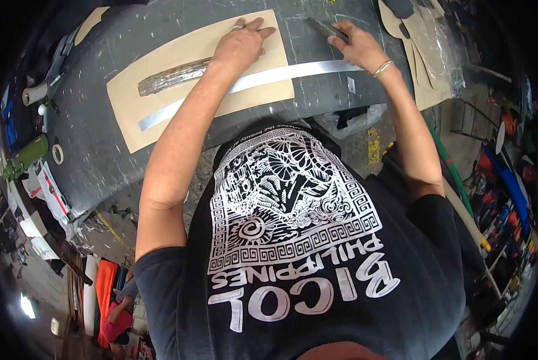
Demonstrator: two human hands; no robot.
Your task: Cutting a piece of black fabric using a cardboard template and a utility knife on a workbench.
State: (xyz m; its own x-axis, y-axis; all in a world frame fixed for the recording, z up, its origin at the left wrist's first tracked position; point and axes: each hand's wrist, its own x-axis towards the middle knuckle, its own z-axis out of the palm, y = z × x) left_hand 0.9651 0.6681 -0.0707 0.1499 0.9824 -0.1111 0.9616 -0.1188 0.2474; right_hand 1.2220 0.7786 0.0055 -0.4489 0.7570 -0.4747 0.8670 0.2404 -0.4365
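Dark grey worktable (101, 138), scuffed with pale marks, seen from above.

Tan sheet (161, 102) lying flat on table, long side running left to right, one corner toward near table edge. No cut line or drawn line visible across sheet; too fine to tell.

Long metal ruler (305, 71) laid across sheet, slanting from lower left of sheet up to right, far end reaching past sheet onto bare table.

Left hand (242, 42) spread flat, palm down, fingers wide, pressing on upper right part of sheet just above ruler. Holding nothing. Ring on one finger.

Right hand (356, 47) closed around slim metal tool (324, 29), probably a knife or marker; blade or tip not resolved. Tool resting on bare table beyond right end of sheet, near ruler's far end. Bracelet on wrist.

Crinkled silvery strip (173, 77) lying on sheet under left forearm, above ruler.

Judged progress: early. Sheet placed, ruler aligned, sheet held down; sheet apparently whole, tool not yet on it. Cut or mark along ruler apparently outstanding.

Surroundings: stack of tan cut-out shapes (422, 45) at right table end; tape roll (57, 153) and green can (26, 157) at left edge.
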